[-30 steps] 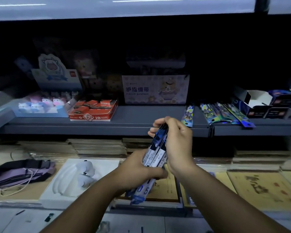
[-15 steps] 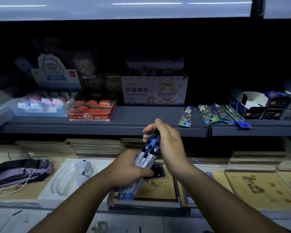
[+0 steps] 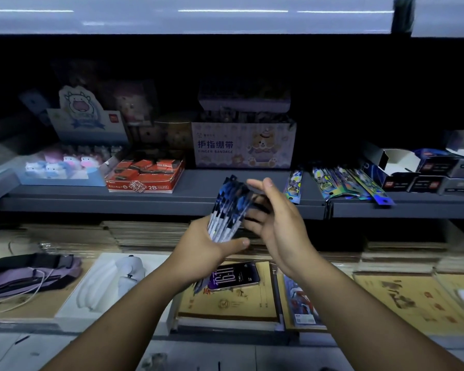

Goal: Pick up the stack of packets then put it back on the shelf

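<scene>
My left hand grips the lower part of a bundle of long blue-and-white packets, thumb across the front. The bundle leans up and to the right in front of the grey shelf. My right hand is beside the bundle's right side, fingers spread and mostly straight, touching its upper edge. A phone with a lit screen lies under my hands on a tan book.
On the grey shelf stand a red 2B box, a finger bandage box, a tray of small animal figures and several colourful long packets. Below lie a purple pouch, a white tray and stacked books.
My right hand let go of the top of the bundle and opened beside it. The bundle fanned out and tilted right. The phone below came into view.
</scene>
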Demonstrator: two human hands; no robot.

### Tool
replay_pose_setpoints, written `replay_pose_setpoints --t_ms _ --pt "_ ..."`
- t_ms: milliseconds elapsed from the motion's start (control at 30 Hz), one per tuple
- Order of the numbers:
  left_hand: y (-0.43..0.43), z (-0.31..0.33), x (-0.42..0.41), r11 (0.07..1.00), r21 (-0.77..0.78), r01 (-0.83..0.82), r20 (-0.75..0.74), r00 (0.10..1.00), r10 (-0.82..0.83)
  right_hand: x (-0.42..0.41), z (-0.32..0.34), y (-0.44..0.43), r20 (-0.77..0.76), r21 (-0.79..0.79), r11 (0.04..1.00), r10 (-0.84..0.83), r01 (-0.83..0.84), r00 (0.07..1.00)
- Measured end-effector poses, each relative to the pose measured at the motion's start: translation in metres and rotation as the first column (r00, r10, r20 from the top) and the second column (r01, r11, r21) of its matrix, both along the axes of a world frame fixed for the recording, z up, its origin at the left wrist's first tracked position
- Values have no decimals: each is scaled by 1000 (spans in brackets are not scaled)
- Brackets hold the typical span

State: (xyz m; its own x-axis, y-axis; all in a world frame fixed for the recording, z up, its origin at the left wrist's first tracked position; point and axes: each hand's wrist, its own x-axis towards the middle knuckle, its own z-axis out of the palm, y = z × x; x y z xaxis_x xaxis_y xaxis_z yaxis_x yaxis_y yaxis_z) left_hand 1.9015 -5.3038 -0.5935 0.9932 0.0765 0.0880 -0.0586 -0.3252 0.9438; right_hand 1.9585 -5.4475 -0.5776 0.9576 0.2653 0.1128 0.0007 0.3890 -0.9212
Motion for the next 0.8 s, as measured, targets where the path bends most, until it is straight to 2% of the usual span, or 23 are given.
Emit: replay_pose_setpoints --t_ms 67,167,233,267,300,333,367,433,500,567,633,700,800 --pt "3 1 2 996 -70 -48 -9 999 48 -2 1 -2 6 -26 999 34 -33 999" --pt "7 3 1 995 -78 -69 -35 997 67 -4 -1 -7 58 -145 989 -6 14 998" --pt "11 4 0 993 -108 -45 -79 996 37 -6 -1 -13 216 -298 948 -46 111 975" --pt "13 5 0 993 -117 -18 -110 994 5 -6 0 -17 369 -404 893 -40 199 929" --pt "16 6 -1 993 -117 20 -141 989 -37 -5 0 -22 541 -506 804 13 313 841" --pt "19 7 -1 992 -106 65 -173 981 -83 -3 1 -27 687 -583 686 128 437 715" --pt "21 8 0 991 -75 111 -204 971 -124 -1 4 -31 767 -617 560 272 552 581" --pt "25 10 -1 981 30 194 -270 946 -179 3 12 -34 765 -606 384 519 696 380" --pt "27 13 -1 955 129 265 -327 921 -212 5 14 -31 668 -636 298 675 712 314" --pt "27 18 -2 924 193 329 -371 896 -241 7 15 -29 571 -742 267 732 615 372" --pt "30 24 -2 901 211 378 -404 873 -272 10 20 -31 463 -886 335 688 321 559" --pt "33 29 -1 893 170 416 -425 849 -315 14 26 -35 382 -888 453 627 81 679" --pt "36 32 -3 878 30 478 -472 781 -409 11 33 -36 269 -822 552 594 -140 758"
